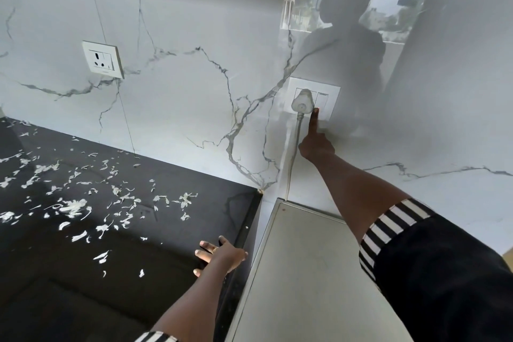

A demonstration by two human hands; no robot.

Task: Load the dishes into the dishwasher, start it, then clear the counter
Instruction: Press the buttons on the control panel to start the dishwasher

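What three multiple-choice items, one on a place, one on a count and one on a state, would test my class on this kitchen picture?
1. Where do the white scraps lie?
A. on the black counter
B. on the grey appliance top
C. on the wall

2. How many socket plates are on the wall?
A. one
B. two
C. three

3. What is the right hand doing?
A. gripping the cord
B. resting flat on the counter
C. pointing one finger at the switch beside the plug

Answers: 1 A, the scraps are scattered over the dark surface. 2 B, one empty plate at left, one with the plug. 3 C, the forefinger tip meets the switch.
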